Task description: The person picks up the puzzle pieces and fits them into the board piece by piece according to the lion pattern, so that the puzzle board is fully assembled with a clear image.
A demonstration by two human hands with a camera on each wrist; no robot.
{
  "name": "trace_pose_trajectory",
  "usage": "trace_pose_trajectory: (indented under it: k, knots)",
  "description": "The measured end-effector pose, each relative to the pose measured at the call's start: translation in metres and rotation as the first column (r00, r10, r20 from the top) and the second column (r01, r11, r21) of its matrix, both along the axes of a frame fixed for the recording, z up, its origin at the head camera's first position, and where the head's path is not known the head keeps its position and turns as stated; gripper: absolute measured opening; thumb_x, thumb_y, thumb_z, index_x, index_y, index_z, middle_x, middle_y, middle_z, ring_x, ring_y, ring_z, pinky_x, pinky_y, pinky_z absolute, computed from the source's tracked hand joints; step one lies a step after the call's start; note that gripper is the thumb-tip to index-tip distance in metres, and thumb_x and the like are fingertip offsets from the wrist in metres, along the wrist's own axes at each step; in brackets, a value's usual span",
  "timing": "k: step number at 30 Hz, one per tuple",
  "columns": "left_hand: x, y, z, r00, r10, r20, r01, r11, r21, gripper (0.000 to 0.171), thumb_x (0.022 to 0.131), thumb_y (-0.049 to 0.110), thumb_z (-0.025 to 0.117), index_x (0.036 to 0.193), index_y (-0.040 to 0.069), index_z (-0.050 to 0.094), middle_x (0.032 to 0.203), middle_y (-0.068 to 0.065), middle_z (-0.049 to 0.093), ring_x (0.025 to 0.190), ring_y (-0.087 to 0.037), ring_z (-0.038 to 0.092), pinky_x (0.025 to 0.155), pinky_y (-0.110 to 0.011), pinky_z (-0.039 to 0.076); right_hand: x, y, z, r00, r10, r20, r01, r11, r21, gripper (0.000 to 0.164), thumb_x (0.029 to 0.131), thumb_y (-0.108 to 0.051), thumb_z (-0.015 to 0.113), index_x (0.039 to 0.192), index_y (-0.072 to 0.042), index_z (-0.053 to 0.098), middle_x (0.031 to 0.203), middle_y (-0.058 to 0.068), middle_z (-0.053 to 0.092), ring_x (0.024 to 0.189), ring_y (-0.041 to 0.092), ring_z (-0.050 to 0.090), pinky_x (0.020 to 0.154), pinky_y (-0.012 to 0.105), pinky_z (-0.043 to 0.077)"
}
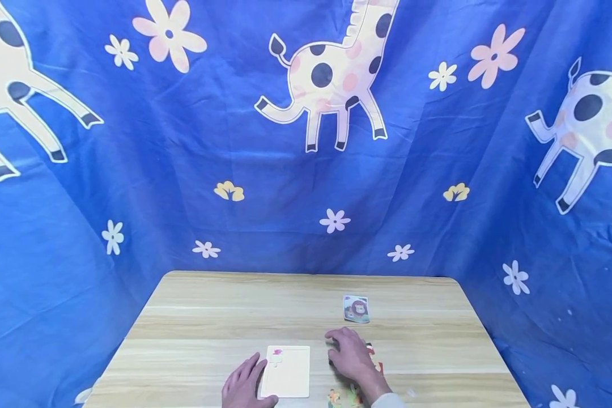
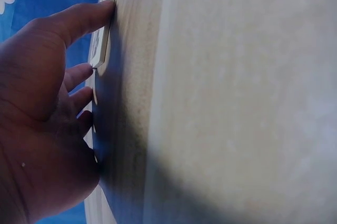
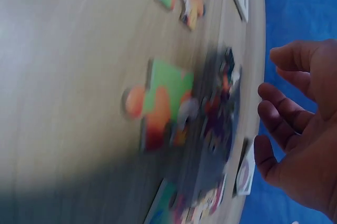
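A square, pale puzzle tray (image 1: 293, 377) lies on the table, with a puzzle piece (image 1: 276, 359) in its upper left corner. My left hand (image 1: 243, 386) rests at the tray's left side, its fingers along that edge and its thumb at the lower edge. In the left wrist view, the thumb (image 2: 87, 19) touches the tray's side. To the right, my right hand (image 1: 351, 357) is over loose puzzle pieces, fingers loosely bent and nothing between them. The right wrist view has a green and orange piece (image 3: 171, 97) on the table and darker pieces (image 3: 218, 110) nearer the hand.
A small picture card (image 1: 356, 309) with a lion lies farther back on the table (image 1: 224, 306). More loose pieces (image 1: 334, 398) are near the front, below my right hand. A blue cloth (image 1: 285, 238) with giraffes and flowers surrounds the table's back and sides.
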State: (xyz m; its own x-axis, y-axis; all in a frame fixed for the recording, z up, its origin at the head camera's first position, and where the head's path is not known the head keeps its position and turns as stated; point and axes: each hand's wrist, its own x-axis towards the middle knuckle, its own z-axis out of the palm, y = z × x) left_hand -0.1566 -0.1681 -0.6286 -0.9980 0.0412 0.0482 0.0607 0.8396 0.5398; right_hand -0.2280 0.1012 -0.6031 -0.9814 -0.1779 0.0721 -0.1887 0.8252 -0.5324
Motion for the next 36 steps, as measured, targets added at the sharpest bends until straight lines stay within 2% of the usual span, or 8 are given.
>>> trace_pose_trajectory:
  k: [8,15,27,36]
  knots:
    - [0.002,0.000,0.000,1.000,0.009,0.005,-0.009,1.000,0.004,0.085,0.059,0.048,0.078,0.133,0.012,0.055,0.148,-0.009,0.046,0.129,-0.041,0.042,0.102,-0.067,0.033,0.002,0.019,-0.005,1.000,-0.021,0.014,0.021,1.000,-0.008,0.037,0.081,-0.021,0.068,0.118,-0.022,0.067,0.108,-0.003,0.064,0.099,0.019,0.058,0.086,0.048,0.047]
    - [0.002,0.001,0.002,1.000,0.010,-0.007,-0.010,1.000,0.003,0.085,0.058,0.047,0.077,0.133,0.012,0.056,0.147,-0.010,0.046,0.128,-0.040,0.043,0.103,-0.066,0.033,0.003,0.027,-0.008,0.999,-0.033,0.011,0.033,0.999,-0.007,0.038,0.078,-0.020,0.067,0.116,-0.022,0.068,0.100,-0.006,0.062,0.092,0.014,0.056,0.083,0.043,0.047]
    - [0.003,0.002,0.005,1.000,0.005,-0.004,-0.005,1.000,0.004,0.086,0.059,0.047,0.079,0.134,0.012,0.055,0.148,-0.009,0.045,0.129,-0.040,0.042,0.104,-0.066,0.032,0.002,0.036,-0.012,0.997,-0.047,-0.064,0.051,0.996,0.071,0.035,0.078,-0.014,0.068,0.112,-0.021,0.071,0.097,-0.007,0.061,0.093,0.017,0.058,0.080,0.044,0.048]
    - [0.004,0.002,0.004,1.000,0.006,0.002,-0.006,1.000,0.007,0.086,0.060,0.047,0.079,0.134,0.012,0.055,0.148,-0.008,0.045,0.130,-0.039,0.041,0.104,-0.065,0.032,0.001,0.043,-0.015,0.997,-0.081,-0.007,0.082,0.990,0.118,0.035,0.079,-0.020,0.069,0.115,-0.018,0.070,0.096,-0.006,0.058,0.091,0.016,0.054,0.078,0.040,0.045]
